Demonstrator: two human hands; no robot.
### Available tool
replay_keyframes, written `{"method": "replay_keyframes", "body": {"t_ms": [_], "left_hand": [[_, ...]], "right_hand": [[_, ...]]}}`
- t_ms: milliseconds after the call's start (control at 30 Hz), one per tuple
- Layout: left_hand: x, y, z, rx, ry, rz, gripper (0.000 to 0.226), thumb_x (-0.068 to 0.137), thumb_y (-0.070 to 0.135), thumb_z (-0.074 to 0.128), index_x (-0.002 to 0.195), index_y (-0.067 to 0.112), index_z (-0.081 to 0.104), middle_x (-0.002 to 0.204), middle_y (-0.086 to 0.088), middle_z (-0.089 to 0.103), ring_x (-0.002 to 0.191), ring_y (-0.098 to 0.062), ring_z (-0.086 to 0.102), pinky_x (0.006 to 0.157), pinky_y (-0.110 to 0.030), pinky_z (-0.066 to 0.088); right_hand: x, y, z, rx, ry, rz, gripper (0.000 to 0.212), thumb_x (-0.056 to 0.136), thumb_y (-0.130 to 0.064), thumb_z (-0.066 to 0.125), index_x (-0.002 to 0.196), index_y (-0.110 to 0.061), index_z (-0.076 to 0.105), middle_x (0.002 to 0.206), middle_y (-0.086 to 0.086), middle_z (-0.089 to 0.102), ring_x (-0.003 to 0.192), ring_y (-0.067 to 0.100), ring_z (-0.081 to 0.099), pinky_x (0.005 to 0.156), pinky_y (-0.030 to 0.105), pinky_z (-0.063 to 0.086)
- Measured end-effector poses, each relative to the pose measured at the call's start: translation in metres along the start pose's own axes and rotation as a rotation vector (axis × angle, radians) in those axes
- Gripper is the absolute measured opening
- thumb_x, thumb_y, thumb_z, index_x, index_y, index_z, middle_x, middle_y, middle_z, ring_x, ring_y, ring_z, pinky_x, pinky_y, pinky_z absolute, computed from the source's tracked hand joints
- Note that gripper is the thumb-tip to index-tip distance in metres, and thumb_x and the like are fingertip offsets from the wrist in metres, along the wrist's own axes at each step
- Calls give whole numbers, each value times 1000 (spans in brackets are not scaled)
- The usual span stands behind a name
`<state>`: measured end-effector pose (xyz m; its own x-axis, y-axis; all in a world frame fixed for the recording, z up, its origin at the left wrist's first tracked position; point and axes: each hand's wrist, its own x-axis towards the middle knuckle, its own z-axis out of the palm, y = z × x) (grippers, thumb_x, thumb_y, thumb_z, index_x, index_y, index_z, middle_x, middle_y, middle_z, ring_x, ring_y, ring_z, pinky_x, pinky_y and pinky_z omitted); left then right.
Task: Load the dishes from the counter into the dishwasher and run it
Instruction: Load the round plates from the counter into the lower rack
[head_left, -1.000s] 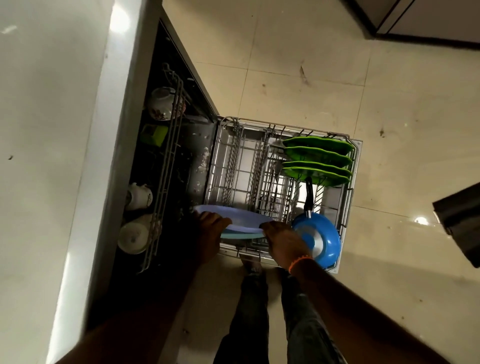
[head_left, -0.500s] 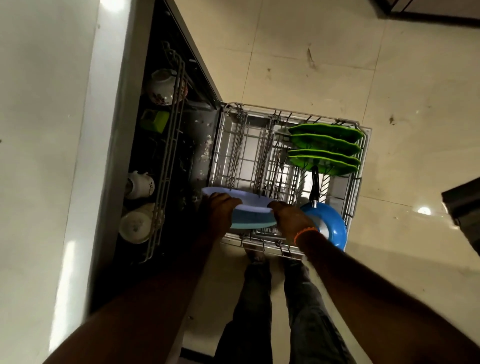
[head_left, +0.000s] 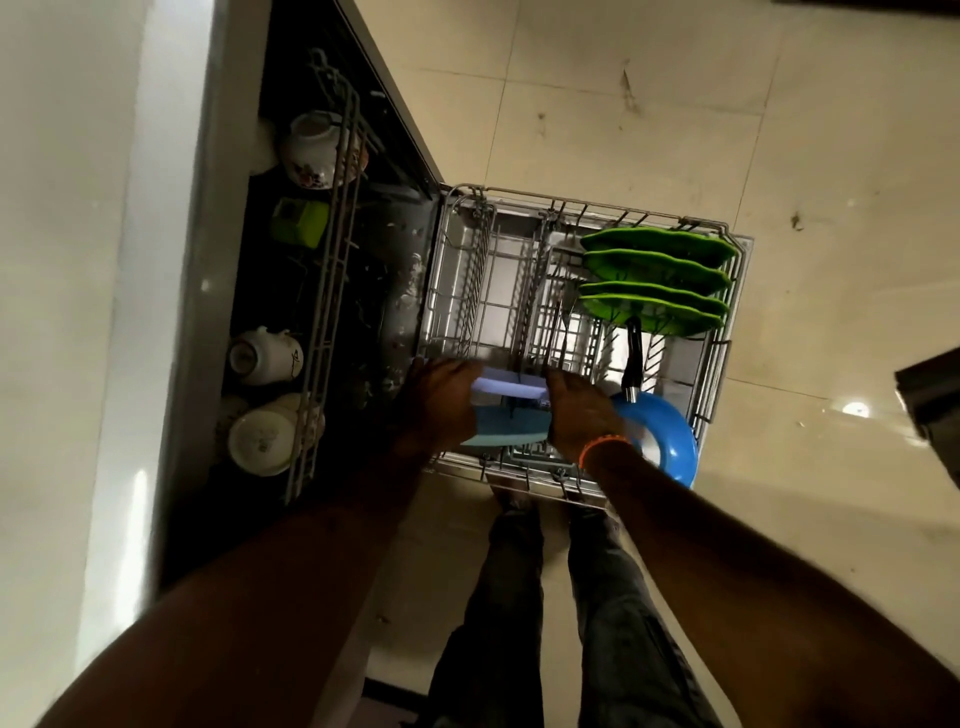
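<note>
Both hands grip one pale blue plate (head_left: 506, 415) from opposite sides; the left hand (head_left: 441, 402) is closed over its left edge with the fingers curled round the rim, and the right hand (head_left: 582, 415), with an orange band (head_left: 602, 447) at the wrist, is clamped on its right edge; the plate is tilted, nearly on edge, and sits low at the near end of the pulled-out lower rack (head_left: 519, 270), among the wire tines, though whether it already rests on them cannot be told; its outline is blurred; four green plates (head_left: 654, 278) stand on edge in a row at the far right of the same rack; a blue pan (head_left: 662, 441) lies in the rack's near right corner, just beside the right hand, its black handle (head_left: 634, 358) pointing toward the green plates; to the left, the upper rack (head_left: 332, 270) carries white cups (head_left: 265, 356), a patterned cup and a green cup (head_left: 298, 221); the pale surface (head_left: 67, 312) runs along the left; dark trouser legs stand on the tiled floor (head_left: 805, 130)
</note>
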<state>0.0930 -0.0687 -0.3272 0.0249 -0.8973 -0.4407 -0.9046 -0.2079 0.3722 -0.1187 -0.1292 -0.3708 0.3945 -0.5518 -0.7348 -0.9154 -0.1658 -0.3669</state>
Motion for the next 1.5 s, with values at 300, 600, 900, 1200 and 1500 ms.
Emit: {"method": "replay_keyframes", "body": {"t_ms": [300, 600, 900, 1200, 1500], "left_hand": [[9, 15, -26, 46, -146, -44, 74, 75, 20, 73, 145, 12, 49, 140, -4, 56, 132, -25, 46, 112, -40, 34], [-6, 47, -57, 32, -123, -149, 93, 77, 30, 72, 157, 12, 26, 161, -7, 32, 148, -28, 26, 120, -46, 26], [-46, 99, -136, -36, -52, -198, 98, 92, 50, 63, 161, 12, 6, 169, -10, 1, 156, -27, 1, 125, -49, 15], [-127, 141, -180, -39, 184, -260, 98, 94, 61, 52, 162, 11, 1, 169, -13, -2, 155, -32, 3, 123, -54, 21], [-223, 155, -178, 0, 409, -324, 88, 96, 63, 44, 161, 13, 13, 169, -8, 6, 156, -24, 6, 125, -45, 16]], "right_hand": [[-4, -22, -24, -74, 54, -135, 89, 78, -11, 73, 156, -20, 29, 149, 8, 48, 133, 31, 46, 115, 43, 37], [-39, -26, -66, -142, 123, -226, 83, 79, -13, 71, 153, -15, 33, 143, 12, 51, 129, 33, 48, 110, 43, 41], [-108, -56, -142, -212, 189, -319, 85, 81, -21, 68, 156, -14, 28, 156, 16, 39, 139, 35, 41, 114, 41, 36], [-179, -94, -181, -412, 302, -543, 92, 88, -34, 66, 160, -25, 10, 169, 10, 1, 153, 33, 13, 122, 51, 23], [-227, -135, -172, -506, 303, -718, 89, 92, -48, 55, 161, -16, 10, 169, 6, 6, 153, 29, 12, 123, 48, 21]]}}
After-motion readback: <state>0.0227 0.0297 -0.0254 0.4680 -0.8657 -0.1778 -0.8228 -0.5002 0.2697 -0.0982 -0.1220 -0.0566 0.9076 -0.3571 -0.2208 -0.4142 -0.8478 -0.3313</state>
